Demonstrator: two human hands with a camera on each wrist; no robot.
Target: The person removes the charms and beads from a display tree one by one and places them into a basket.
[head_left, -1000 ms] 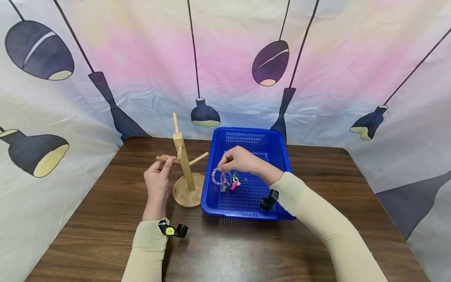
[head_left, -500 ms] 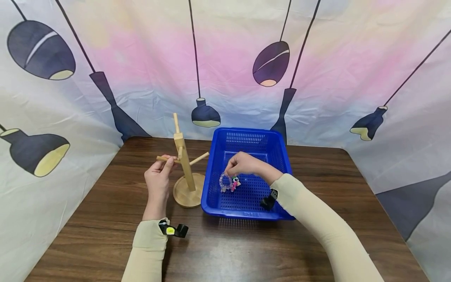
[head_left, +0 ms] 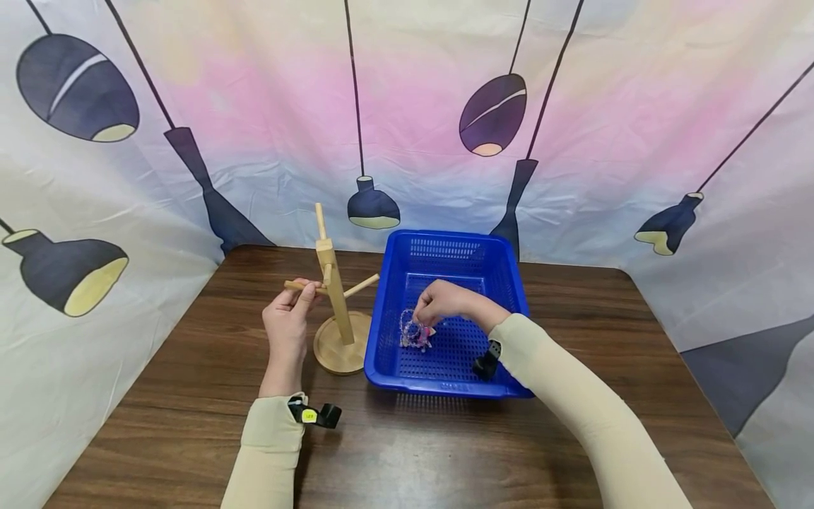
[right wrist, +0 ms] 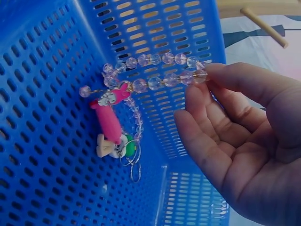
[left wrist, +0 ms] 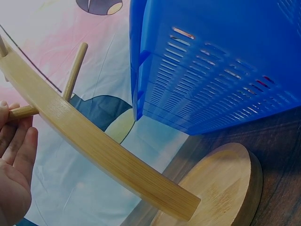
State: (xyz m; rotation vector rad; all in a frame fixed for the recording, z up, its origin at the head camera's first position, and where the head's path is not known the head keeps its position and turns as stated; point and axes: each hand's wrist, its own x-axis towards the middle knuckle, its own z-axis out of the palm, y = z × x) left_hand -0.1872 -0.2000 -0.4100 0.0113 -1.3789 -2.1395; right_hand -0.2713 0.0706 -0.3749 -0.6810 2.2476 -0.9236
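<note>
My left hand (head_left: 286, 329) pinches a side peg (left wrist: 21, 112) of a wooden stand (head_left: 341, 307), thumb on one side and fingers on the other. Inside the blue basket, my right hand (head_left: 448, 298) pinches a clear pinkish bead bracelet (right wrist: 155, 84) between thumb and forefinger. The loop stretches out from the fingertips in the right wrist view. By its far end is a pink figure charm (right wrist: 109, 123). More clear beads (right wrist: 136, 115), a white-and-green charm (right wrist: 130, 149) and metal rings (right wrist: 135, 172) lie close by; whether they join the held loop I cannot tell.
The blue basket (head_left: 445, 387) stands on the brown wooden table (head_left: 407, 452), just right of the stand's round base (head_left: 326, 362). Another peg (head_left: 361, 285) points toward the basket's left rim. Behind the table hangs a lamp-patterned cloth (head_left: 267, 106).
My right hand has moved lower and slightly right in the basket, taking the bracelet down beside the charms. The left hand keeps its pinch on the peg.
</note>
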